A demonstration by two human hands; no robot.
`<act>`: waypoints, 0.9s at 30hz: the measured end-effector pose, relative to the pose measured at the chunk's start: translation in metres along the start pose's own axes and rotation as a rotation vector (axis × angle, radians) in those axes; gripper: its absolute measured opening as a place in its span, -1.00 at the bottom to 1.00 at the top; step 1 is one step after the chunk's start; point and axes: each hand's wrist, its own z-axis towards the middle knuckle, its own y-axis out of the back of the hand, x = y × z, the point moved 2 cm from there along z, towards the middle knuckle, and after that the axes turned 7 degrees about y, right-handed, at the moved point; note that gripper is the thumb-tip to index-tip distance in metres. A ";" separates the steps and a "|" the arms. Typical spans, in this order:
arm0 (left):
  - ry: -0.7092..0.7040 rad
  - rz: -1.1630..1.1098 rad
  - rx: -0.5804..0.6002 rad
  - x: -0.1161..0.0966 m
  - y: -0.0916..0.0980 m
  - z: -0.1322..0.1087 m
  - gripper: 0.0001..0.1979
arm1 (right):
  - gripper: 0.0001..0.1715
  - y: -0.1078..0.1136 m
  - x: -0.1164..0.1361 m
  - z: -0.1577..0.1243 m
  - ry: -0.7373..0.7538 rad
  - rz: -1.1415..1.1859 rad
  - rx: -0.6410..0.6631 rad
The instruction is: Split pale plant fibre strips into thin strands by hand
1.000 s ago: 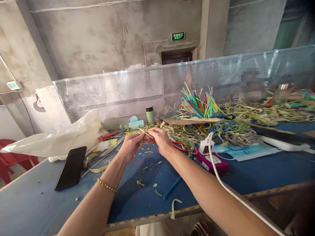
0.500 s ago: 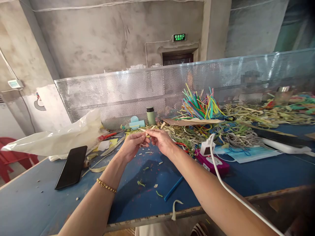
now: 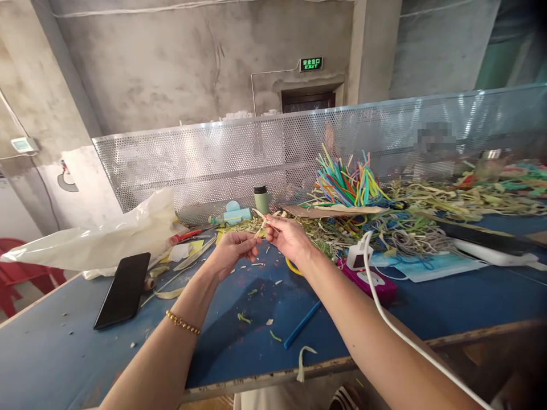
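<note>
My left hand (image 3: 236, 251) and my right hand (image 3: 289, 234) meet over the middle of the table, both closed in a pinch. Between them is a thin pale plant strip (image 3: 261, 217), apparently dried, whose ends stick out above my right fingertips. My left thumb and fingers grip its lower part; just how it is twisted or joined is too small to tell. A yellow loop (image 3: 292, 266) shows beside my right wrist. Behind the hands lies a heap of dry greenish strips (image 3: 316, 230), partly hidden by my right hand.
A black phone (image 3: 123, 290) and a plastic bag (image 3: 98, 239) lie left. Behind stand a green bottle (image 3: 261, 202) and coloured stems (image 3: 350, 182). On the right, a white cable (image 3: 380, 310) runs past a magenta box (image 3: 378, 285). A blue stick (image 3: 301, 324) lies in front.
My hands have drawn slightly apart, the right one moving right. More of the pale strip shows above the fingers, and the yellow loop has come into view by my right wrist.
</note>
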 end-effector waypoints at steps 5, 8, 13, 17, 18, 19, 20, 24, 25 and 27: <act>0.128 0.250 -0.035 0.013 0.007 0.004 -0.82 | -0.92 0.002 0.014 0.000 0.035 0.084 -0.045; 0.186 0.412 -0.182 0.020 0.014 0.008 -0.91 | -0.92 0.003 0.021 -0.001 0.055 0.105 -0.075; -0.036 0.238 -0.423 0.010 0.016 0.008 -0.74 | -0.91 0.003 0.016 0.000 0.038 -0.047 0.017; -0.119 0.209 -0.240 -0.002 0.007 0.004 -0.67 | -0.87 0.001 -0.002 -0.002 0.002 -0.255 0.079; -0.112 0.257 -0.164 -0.003 0.005 0.002 -0.69 | -0.89 0.001 -0.007 -0.004 -0.011 -0.283 0.092; -0.098 0.307 -0.092 -0.003 0.003 0.001 -0.71 | -0.89 0.000 -0.012 -0.007 -0.027 -0.306 0.103; -0.087 0.347 -0.059 -0.003 0.003 -0.001 -0.71 | -0.90 -0.002 -0.015 -0.009 -0.032 -0.316 0.109; 0.031 0.431 -0.072 0.002 0.010 -0.003 -0.72 | -0.82 -0.008 -0.026 -0.020 -0.064 -0.368 0.128; 0.052 0.437 -0.074 0.002 0.012 -0.003 -0.72 | -0.82 -0.009 -0.026 -0.021 -0.069 -0.384 0.122; 0.069 0.432 -0.108 -0.002 0.018 -0.003 -0.73 | -0.81 -0.009 -0.023 -0.021 -0.059 -0.418 0.081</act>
